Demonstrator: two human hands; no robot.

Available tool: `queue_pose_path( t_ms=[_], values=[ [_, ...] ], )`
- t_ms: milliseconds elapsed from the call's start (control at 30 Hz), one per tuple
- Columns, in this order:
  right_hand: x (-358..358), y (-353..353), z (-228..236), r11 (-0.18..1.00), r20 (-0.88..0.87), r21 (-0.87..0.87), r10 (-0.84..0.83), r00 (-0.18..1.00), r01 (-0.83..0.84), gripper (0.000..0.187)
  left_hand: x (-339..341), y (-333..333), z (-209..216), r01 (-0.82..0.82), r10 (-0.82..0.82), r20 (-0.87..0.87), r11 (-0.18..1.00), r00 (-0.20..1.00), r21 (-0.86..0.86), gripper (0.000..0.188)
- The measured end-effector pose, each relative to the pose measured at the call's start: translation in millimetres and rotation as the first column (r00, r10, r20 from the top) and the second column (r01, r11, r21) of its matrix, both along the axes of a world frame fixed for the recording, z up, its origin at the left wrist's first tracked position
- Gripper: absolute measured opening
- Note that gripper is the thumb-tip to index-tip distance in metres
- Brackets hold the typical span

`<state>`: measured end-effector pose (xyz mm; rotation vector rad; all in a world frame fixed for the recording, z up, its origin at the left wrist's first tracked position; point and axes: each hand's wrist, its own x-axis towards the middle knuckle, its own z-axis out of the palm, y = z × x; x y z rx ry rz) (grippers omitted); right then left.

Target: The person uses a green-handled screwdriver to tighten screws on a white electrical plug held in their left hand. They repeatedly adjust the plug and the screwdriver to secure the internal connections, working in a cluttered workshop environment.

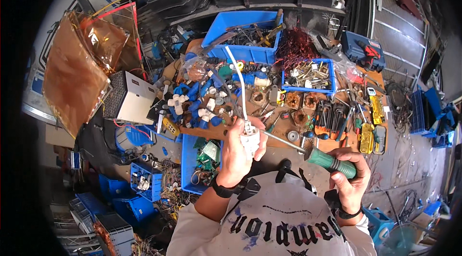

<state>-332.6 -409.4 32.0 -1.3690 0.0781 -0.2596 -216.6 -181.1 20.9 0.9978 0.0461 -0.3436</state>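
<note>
On the left, blue-and-white plastic fittings (179, 104) are heaped on a brown tabletop (206, 133), with a blue bin (186, 162) of circuit boards set nearer and lower. Just right of them, above the tabletop's near edge, a white plastic connector (250, 141) is held in the left hand (234, 154), its grip clamped around the body; a white cord (240, 83) rises from it toward the far side. The connector looks light, stiff and rather brittle, best held by its sides; the cord appears bendable. Farther right, a green-handled screwdriver (331, 162) is clasped by the handle in the right hand's (354, 184) grip, its shaft pointed left toward the connector; whether they touch cannot be told.
</note>
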Motion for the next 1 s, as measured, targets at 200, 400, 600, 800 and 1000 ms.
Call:
queue_pose_path(
  t_ms=[200,400,600,800,1000],
  values=[
    [4,-3,6,0.982,0.122,-0.188,0.016,0.992,0.007,0.034,-12,-13,4,-0.068,0.056,0.105,0.991,0.993,0.116,0.048],
    [0,-10,25,0.924,0.115,-0.382,0.016,0.993,0.029,0.031,-12,-24,3,-0.063,0.020,0.230,0.981,0.973,0.182,0.048],
    [-2,-14,46,0.820,0.167,-0.570,0.049,0.985,0.056,0.032,-10,-34,-1,-0.111,0.036,0.304,0.966,0.952,0.233,0.048],
    [-4,-3,49,0.806,0.086,-0.592,0.083,0.993,-0.016,0.035,-8,-35,-8,-0.253,0.142,0.429,0.943,0.892,0.215,0.039],
    [0,0,53,0.800,-0.008,-0.596,0.080,0.997,-0.069,0.035,-3,-30,-15,-0.327,0.156,0.496,0.903,0.854,0.279,0.041]
  ],
)
